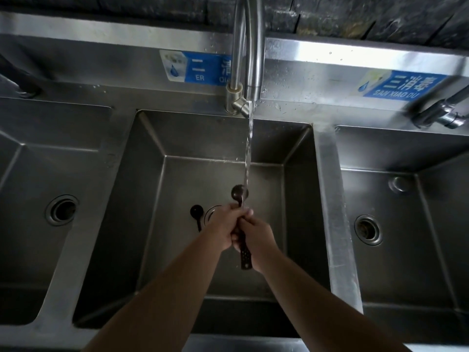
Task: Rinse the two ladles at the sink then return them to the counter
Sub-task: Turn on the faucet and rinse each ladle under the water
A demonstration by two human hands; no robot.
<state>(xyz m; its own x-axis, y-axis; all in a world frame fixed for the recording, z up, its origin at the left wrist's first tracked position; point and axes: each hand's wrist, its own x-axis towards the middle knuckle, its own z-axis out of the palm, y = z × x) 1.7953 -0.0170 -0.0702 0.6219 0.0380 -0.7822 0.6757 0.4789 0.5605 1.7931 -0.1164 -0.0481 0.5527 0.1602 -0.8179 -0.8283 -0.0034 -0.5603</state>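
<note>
Both hands (241,228) grip a round-bowled ladle (239,192).

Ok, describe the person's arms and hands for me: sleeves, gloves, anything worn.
Both forearms are bare up to the bottom edge of the picture, with no sleeves showing. The left hand and right hand wear no gloves. No watch, bracelet or ring shows on the wrists or fingers, though the hands partly overlap.
</note>
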